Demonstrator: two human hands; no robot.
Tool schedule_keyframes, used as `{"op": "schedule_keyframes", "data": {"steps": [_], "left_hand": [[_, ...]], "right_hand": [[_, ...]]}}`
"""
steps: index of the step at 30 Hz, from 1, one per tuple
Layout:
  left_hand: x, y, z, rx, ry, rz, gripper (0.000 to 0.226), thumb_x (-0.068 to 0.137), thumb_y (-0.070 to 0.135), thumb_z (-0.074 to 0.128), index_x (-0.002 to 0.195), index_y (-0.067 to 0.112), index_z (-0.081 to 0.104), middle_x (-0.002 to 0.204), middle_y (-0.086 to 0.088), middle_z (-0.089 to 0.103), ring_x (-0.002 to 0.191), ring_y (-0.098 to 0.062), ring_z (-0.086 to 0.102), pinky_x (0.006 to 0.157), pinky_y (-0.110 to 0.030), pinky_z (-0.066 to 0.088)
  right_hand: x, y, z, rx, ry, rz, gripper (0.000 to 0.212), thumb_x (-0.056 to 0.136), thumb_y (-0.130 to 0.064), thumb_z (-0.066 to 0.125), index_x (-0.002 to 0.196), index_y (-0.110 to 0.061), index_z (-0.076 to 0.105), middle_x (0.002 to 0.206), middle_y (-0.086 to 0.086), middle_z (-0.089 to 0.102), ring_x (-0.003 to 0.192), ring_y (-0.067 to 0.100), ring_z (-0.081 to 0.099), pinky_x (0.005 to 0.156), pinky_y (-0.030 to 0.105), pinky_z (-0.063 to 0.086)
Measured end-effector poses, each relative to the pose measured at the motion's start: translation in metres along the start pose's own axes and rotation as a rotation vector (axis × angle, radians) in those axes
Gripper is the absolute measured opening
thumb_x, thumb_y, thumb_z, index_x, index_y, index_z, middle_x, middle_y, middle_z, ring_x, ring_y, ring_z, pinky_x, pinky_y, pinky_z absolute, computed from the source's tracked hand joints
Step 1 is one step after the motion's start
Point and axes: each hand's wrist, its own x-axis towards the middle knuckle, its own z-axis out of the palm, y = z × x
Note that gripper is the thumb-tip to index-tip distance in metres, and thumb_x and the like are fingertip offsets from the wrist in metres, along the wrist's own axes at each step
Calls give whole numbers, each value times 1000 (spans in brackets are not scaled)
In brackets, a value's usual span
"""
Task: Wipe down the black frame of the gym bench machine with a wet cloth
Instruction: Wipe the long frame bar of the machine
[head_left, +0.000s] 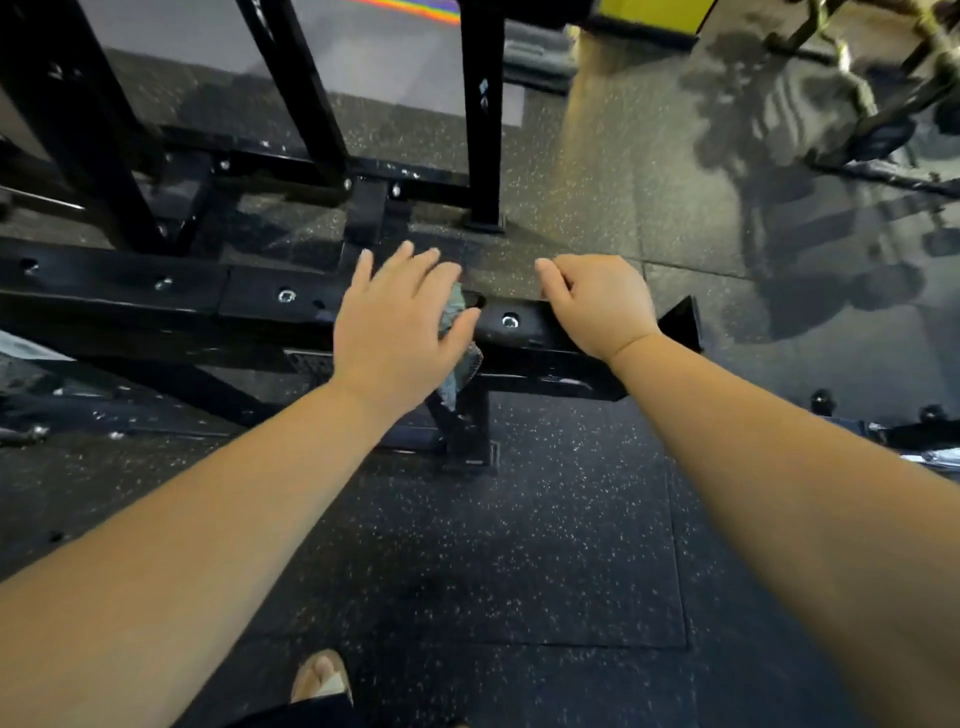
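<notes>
Pressing flat on a grey-green cloth (458, 332), the left hand (397, 332) lies palm down with its fingers straight and spread over the top of the black frame (260, 304) of the bench machine. The cloth is mostly hidden beneath the palm; one edge shows beside the thumb and a corner hangs down below the hand against the front face of the horizontal beam. The right hand (597, 306) sits just to the right on the same beam, its fingers curled over the far edge so that it grips the frame near the beam's open end. Between the two hands, a silver bolt head (510, 321) is set into the beam's top face; further bolts (287, 296) sit along the beam to the left. Black uprights (485, 119) rise behind the beam, and a short support leg (467, 431) stands beneath it on the dark speckled rubber floor (519, 561). The floor at upper right carries a wet-looking sheen with reflections of other equipment. A sandalled foot (322, 675) shows at the bottom edge of the view
</notes>
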Motion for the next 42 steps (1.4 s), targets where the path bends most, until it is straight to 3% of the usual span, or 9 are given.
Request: {"op": "schedule_keyframes", "data": {"steps": [8,12,17,20,25,28,32,38,42], "left_hand": [[17,65,17,19,41,101,38,101,28,34,136,15,41,134,-2,52,120,-27,49,101,-35,33],[14,50,23,34,60,106,40,100,35,28,131,16,44,127,-5,57,119,-35,50,94,-42,38],[0,43,32,14,200,88,34,100,31,34,128,16,47,118,-9,59,111,-34,50,79,-41,41],[-4,68,39,-178,138,131,40,100,33,35,139,22,38,130,-8,55,124,-35,43,89,-42,41],[-5,81,38,-638,181,21,48,101,37,34,147,29,25,145,0,42,137,-24,33,108,-36,30],[-1,83,37,-928,73,-11,44,99,45,34,143,36,34,149,9,34,143,-16,18,118,-38,15],[4,78,27,-1104,-114,-27,40,101,39,31,137,28,47,141,10,45,132,-9,39,114,-32,25],[-5,27,18,-118,29,72,54,99,48,15,148,27,27,151,17,22,143,-4,12,116,-32,0],[-19,12,24,139,121,101,94,70,65,-5,143,23,36,148,8,37,137,-11,28,108,-27,16]], "right_hand": [[-2,-1,5,158,103,92,37,104,-30,28,82,-13,52,85,5,57,81,22,49,69,31,33],[-9,0,2,475,219,91,33,103,-23,31,90,-14,61,69,-5,60,81,18,57,87,36,45],[-18,-3,9,441,293,12,37,104,-28,32,88,-16,63,66,-3,61,82,20,59,89,35,45],[-23,-2,14,329,454,-40,38,103,-28,34,94,-10,66,87,8,69,93,27,61,84,36,45],[-58,3,31,876,813,-122,27,95,-38,39,109,-26,59,107,-5,64,101,9,58,91,33,47],[-85,-11,69,833,851,-218,48,91,-54,34,134,-33,41,140,-11,45,131,2,38,108,23,30],[-78,-20,117,645,959,-285,58,98,-51,35,147,-23,26,156,-4,20,147,10,12,120,30,10],[-69,-7,125,632,1079,-400,48,81,-2,39,124,-20,49,135,-5,47,141,20,26,120,36,11],[-90,34,131,610,1338,-254,58,76,14,37,122,-17,54,125,8,46,128,36,39,112,47,31]]}}
